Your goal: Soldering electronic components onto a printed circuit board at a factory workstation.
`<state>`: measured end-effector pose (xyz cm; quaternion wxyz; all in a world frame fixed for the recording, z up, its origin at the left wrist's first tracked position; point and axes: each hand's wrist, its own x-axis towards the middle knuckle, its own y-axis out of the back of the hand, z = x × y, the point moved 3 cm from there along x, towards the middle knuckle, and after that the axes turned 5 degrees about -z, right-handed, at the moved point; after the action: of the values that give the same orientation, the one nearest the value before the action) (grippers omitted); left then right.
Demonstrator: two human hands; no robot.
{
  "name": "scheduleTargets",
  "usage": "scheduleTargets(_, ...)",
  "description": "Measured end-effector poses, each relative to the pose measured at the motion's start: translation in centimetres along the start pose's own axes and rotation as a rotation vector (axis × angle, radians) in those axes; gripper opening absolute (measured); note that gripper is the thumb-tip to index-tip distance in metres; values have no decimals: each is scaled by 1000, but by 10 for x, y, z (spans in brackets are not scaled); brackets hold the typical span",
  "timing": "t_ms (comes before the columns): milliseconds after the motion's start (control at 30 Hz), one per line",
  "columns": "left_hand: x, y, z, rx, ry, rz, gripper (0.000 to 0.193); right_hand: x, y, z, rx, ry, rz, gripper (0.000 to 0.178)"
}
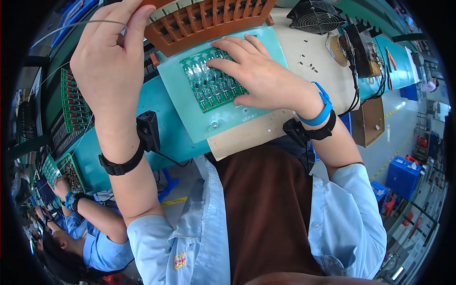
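Note:
My left hand [111,57] is raised at the upper left, its fingers curled and its thumb at the left corner of a brown slotted fixture lid [209,23]. The lid stands tilted up at the back of a pale green plate [190,128]. On that plate lies a green circuit board panel [209,85] with rows of small parts. My right hand [261,78] rests over the panel's right side, fingers spread and pointing left and away, with nothing gripped. Part of the panel is hidden under it.
A black fan [316,16] stands at the back right, near a dark device with cables [363,52]. Small loose parts [306,64] lie on the beige sheet [285,123]. Another populated board [73,102] leans at left. A co-worker [97,237] works at lower left.

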<state>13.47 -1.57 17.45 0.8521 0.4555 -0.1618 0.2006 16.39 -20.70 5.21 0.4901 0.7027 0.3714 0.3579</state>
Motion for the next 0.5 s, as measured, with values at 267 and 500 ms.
scheduleTargets(267, -1, -1, 0, 29, -38, 8, 21, 2, 0, 0, -3, -12, -9, 80)
scheduleTargets(500, -6, -4, -8, 37, -190, 79, 21, 4, 2, -3, -15, -15, -25, 81)
